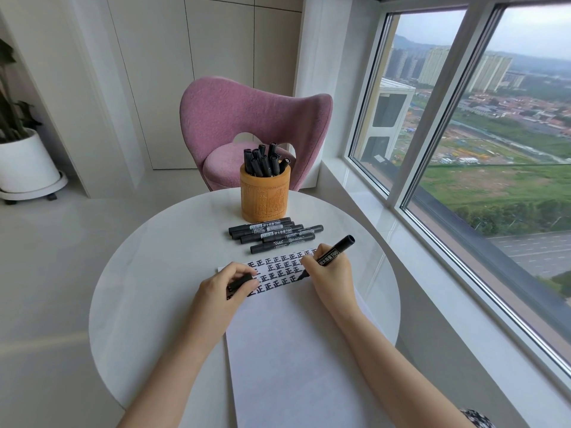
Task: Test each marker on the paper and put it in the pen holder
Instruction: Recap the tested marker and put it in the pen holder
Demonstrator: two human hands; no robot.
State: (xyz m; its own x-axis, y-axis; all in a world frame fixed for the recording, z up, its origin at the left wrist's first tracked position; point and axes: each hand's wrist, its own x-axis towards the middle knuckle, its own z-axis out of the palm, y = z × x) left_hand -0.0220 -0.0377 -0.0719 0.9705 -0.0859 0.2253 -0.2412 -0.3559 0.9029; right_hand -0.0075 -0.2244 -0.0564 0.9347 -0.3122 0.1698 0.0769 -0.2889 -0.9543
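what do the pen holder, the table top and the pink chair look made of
Pen holder: probably carved wood or bamboo, matte tan with relief patterns.
Table top: smooth white with a faint sheen, maybe stone or laminate.
Chair: pink, fuzzy textured fabric upholstery.

The round white table [148, 273] looks smooth and softly glossy, the white sheet of paper [293, 350] matt. The black plastic markers [272, 233] shine faintly; the tan carved wooden pen holder [265, 196] is rough-textured, the pink chair [247, 109] nubbly cloth.
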